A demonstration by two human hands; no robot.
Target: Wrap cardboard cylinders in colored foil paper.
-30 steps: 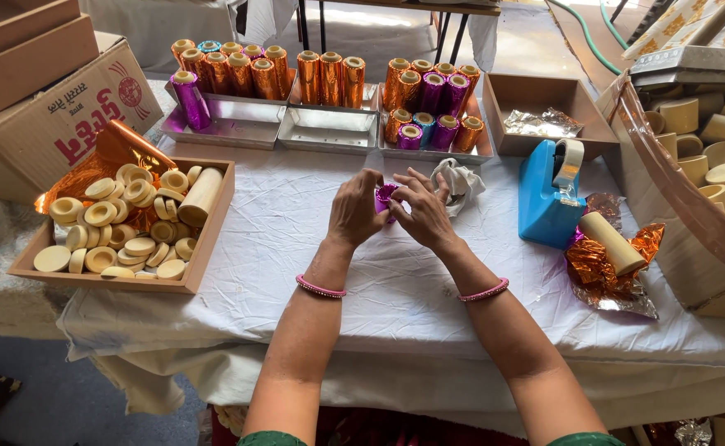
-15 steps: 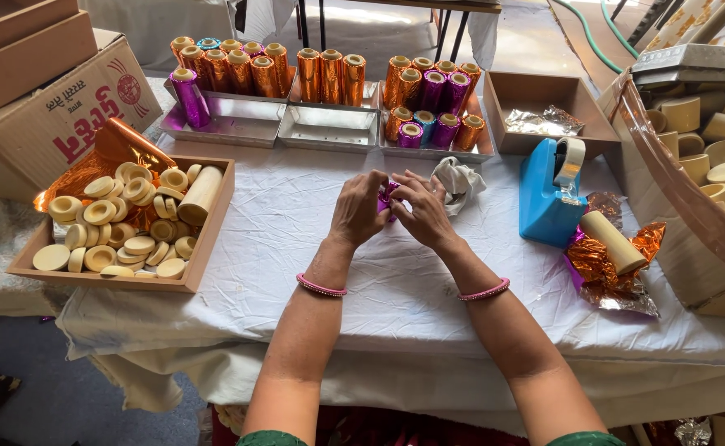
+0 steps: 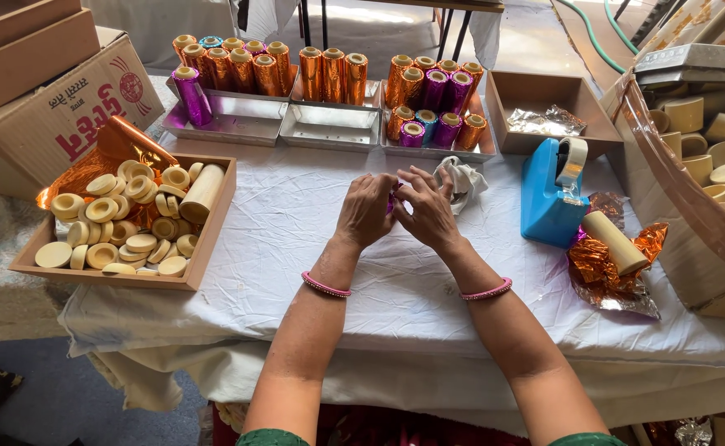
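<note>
- The left hand [image 3: 366,211] and right hand [image 3: 427,211] meet over the white tablecloth [image 3: 313,248], fingers curled in tight around a small purple foil-wrapped piece [image 3: 393,196]
- Only a sliver of purple shows between the fingertips; the rest is hidden behind both hands, so its shape cannot be told
- Judging by the wrapped rolls [image 3: 412,132] in the steel trays [image 3: 329,128] beyond the fingers, the piece is likely light, with a stiff core under thin foil
- The foil looks slick and easy to crease or tear; it is best held by the sides with fingertip pads, pressing lightly
- A crumpled white cloth [image 3: 460,177] lies just past the right fingers
- The blue tape dispenser [image 3: 548,198] stands further off to their right
- The wooden tray of pale discs [image 3: 123,223] sits well off to the left of the left fingers
</note>
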